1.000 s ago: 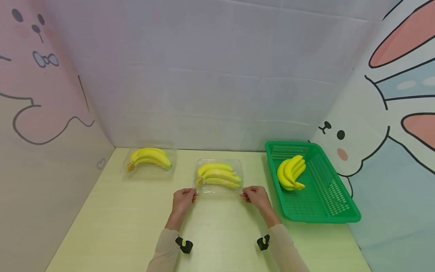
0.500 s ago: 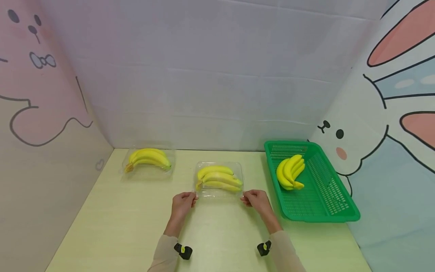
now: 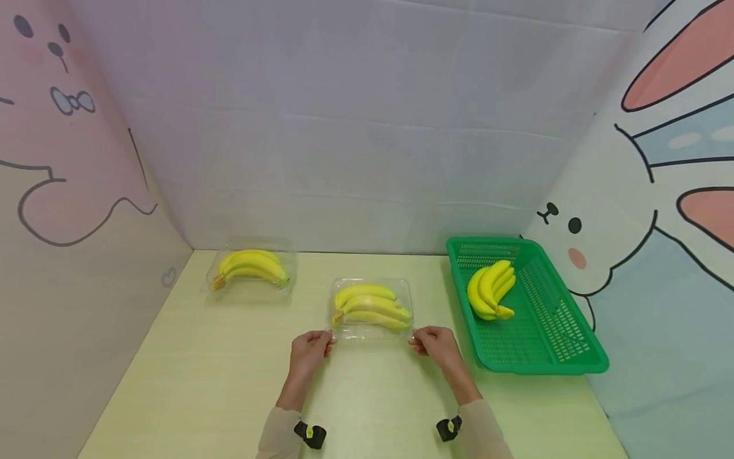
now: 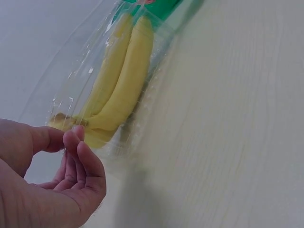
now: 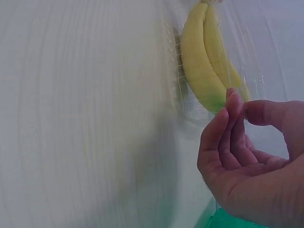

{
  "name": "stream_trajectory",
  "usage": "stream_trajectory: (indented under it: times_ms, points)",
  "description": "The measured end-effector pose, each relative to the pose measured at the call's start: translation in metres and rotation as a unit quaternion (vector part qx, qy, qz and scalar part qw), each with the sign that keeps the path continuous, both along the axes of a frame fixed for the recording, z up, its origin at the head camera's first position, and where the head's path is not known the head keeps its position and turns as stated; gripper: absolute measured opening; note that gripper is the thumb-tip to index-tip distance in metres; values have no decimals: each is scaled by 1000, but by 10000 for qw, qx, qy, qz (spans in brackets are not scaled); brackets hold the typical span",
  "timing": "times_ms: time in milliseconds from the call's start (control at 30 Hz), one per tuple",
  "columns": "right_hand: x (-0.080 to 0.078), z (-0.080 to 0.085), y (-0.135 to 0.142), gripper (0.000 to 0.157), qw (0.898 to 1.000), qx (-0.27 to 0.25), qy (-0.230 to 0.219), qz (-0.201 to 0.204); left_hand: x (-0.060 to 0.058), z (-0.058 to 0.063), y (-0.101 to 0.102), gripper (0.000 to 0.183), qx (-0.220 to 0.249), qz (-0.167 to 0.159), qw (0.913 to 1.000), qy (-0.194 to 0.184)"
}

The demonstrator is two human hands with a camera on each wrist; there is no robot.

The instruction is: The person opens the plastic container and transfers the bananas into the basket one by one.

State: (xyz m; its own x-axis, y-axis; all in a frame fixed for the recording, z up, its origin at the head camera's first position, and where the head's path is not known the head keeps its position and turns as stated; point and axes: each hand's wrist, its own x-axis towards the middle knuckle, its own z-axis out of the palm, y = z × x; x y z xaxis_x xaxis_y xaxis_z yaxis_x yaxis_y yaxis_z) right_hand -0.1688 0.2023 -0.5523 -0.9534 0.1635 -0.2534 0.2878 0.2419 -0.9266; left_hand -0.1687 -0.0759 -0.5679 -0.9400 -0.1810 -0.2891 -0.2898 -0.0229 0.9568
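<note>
A clear plastic clamshell box (image 3: 371, 336) lies mid-table with a bunch of bananas (image 3: 373, 306) inside it. At its near left corner, the left hand (image 3: 309, 352) pinches the rim between thumb and fingers. The right hand (image 3: 440, 347) pinches the near right corner the same way. The left wrist view shows the bananas (image 4: 128, 71) through the clear plastic, just beyond the left thumb and fingertips. In the right wrist view, the green-tipped end of the bananas (image 5: 202, 61) sits close to the right fingertips.
At the back left stands another clear box with a bunch of bananas (image 3: 252, 264) in it. A green plastic basket (image 3: 550, 366) is on the right, holding a further bunch of bananas (image 3: 491, 290). Cloth walls (image 3: 367, 159) bound the table at the back and both sides.
Both hands have drawn slightly toward the person, and the box with the bananas has slid with them. Their pinch on its near corners stays. The basket and the other box have not moved.
</note>
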Motion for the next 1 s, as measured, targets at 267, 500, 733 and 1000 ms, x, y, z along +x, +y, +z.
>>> stream_trajectory:
  times_ms: [267, 500, 733, 1000]
  points:
    - [9, -2, 1, 24, 10000, -21, -35, 13, 9, 1, -1, 23, 101, -10, 9999, 33]
    - [16, -3, 1, 23, 10000, 12, -70, -18, 15, -1, -1, 22, 205, -25, 9998, 38]
    - [23, -2, 1, 23, 10000, -40, -60, -64, 20, -4, -1, 22, 163, -26, 9999, 34]
    - [28, -4, 2, 22, 9998, -150, -85, -91, 27, -5, -2, 21, 222, -85, 9997, 12]
